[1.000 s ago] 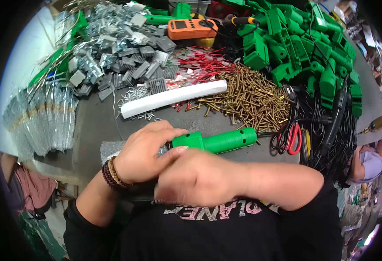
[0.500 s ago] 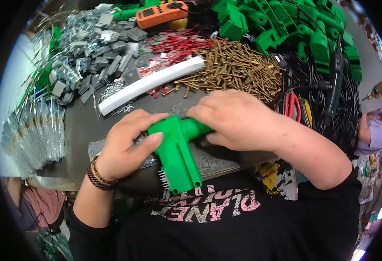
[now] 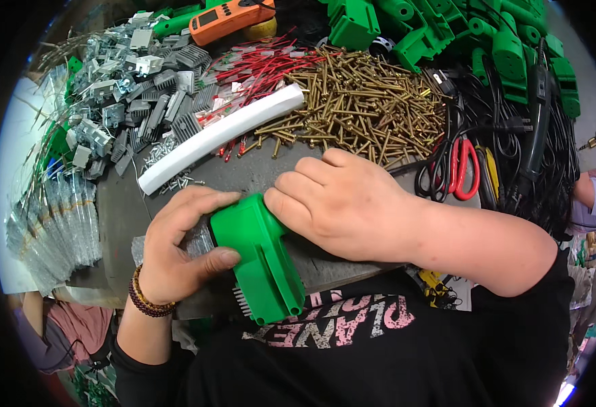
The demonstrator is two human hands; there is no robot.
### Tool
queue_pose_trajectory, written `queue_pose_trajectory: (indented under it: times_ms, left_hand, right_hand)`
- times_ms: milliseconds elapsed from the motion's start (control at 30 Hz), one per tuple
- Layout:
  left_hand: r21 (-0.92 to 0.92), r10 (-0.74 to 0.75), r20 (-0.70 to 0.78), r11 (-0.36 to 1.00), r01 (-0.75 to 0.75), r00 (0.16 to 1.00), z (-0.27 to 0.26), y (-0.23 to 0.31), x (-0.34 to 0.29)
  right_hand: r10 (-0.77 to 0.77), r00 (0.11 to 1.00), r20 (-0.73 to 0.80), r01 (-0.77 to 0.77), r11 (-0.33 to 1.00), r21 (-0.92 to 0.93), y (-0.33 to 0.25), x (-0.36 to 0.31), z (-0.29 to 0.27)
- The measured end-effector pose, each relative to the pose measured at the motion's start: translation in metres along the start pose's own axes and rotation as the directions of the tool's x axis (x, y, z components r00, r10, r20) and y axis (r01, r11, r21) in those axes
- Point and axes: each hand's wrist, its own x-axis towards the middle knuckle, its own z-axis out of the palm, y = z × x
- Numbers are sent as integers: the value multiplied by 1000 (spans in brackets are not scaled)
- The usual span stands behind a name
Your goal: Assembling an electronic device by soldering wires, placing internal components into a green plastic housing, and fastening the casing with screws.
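Note:
Between my two hands is a green plastic tool housing (image 3: pixel 262 268), with a wide body and a row of grey metal fins showing along its lower left side. My left hand (image 3: pixel 179 244) grips its upper left end, thumb on the near face and fingers reaching over the far edge. My right hand (image 3: pixel 345 203) is wrapped round the narrower round part on the right, its knuckles up, so that part is mostly hidden. A piece of clear bubble wrap (image 3: pixel 199 239) lies partly behind my left hand.
A white tube (image 3: pixel 223 138) lies across the table beyond my hands, near small silver screws (image 3: pixel 160 150). Behind are piles of brass screws (image 3: pixel 372 102), red-wired parts (image 3: pixel 260 68), grey heat sinks (image 3: pixel 155 108) and green housings (image 3: pixel 440 27). Red-handled pliers (image 3: pixel 464 169) and black cables (image 3: pixel 555 156) lie right.
Both hands and the green housing have shifted a little left and nearer to me. My right hand has moved closer to the housing's body and covers more of the round part.

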Motion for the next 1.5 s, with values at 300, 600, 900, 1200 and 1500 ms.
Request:
queue_pose_trajectory:
  times_ms: [300, 600, 900, 1200, 1500]
  left_hand:
    - [49, 72, 31, 996, -73, 997, -6, 8, -2]
    - [131, 134, 20, 982, -135, 991, -8, 13, -5]
    - [-18, -116, -58, 993, 115, 992, -1, 7, 5]
    - [160, -92, -95, 981, 106, 991, 4, 4, -8]
    - [73, -67, -88, 995, 73, 994, 2, 1, -11]
  right_hand:
    - [54, 813, 580, -360, 829, 427, 18, 23, -43]
    - [80, 876, 476, -289, 877, 384, 4, 23, -49]
    - [80, 812, 578, -289, 916, 279, 15, 34, -22]
    - [110, 840, 531, -278, 928, 247, 11, 34, -19]
    - [116, 791, 600, -334, 905, 265, 14, 32, -27]
